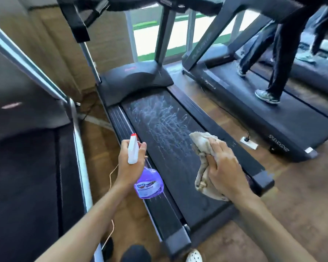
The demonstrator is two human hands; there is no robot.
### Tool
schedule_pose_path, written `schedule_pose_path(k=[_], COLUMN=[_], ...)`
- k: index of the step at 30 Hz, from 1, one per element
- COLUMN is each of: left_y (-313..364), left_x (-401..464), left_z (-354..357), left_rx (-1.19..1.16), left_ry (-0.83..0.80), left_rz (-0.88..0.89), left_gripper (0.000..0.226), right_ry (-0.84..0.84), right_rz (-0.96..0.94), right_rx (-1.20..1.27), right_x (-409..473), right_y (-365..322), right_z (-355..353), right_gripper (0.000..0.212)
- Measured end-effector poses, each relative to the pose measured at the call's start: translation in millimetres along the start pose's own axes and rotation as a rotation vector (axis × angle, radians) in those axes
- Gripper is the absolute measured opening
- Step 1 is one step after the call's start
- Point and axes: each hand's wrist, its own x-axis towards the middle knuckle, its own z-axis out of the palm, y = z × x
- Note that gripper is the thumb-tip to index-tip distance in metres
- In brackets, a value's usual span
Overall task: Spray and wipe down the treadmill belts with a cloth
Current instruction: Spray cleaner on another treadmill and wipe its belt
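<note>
The treadmill's console is cut off at the top, and the bottle label is too blurred to read. The left hand (130, 163) grasps a purple spray bottle (147, 181) with a white trigger head over the left rail. The right hand (223, 173) clutches a crumpled beige cloth (202, 146) above the matte black belt (165, 129), streaked with whitish foam.
</note>
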Motion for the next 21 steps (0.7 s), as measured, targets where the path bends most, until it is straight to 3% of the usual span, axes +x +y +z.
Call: schedule_pose_path(k=[10, 15, 18, 21], left_y=[-39.9, -132.9, -216.9, -287.3], left_x=[197.7, 331.1, 412.5, 469.1], left_z=[28.8, 58.0, 81.5, 98.9], left_rx=[-0.001, 0.015, -0.001, 0.014], left_ry=[0.023, 0.021, 0.035, 0.07], left_rz=[-0.035, -0.084, -0.181, -0.257], left_gripper=[0.023, 0.018, 0.005, 0.022], right_ry=[-0.124, -0.107, -0.095, -0.076], right_rz=[0.022, 0.115, 0.153, 0.198], right_rx=[-0.023, -0.022, 0.021, 0.087], right_x=[195.1, 286.0, 335.2, 363.1], right_y=[-15.2, 6.3, 29.8, 54.9], right_z=[100.3, 213.3, 297.3, 368.4], right_gripper=[0.068, 0.074, 0.064, 0.056])
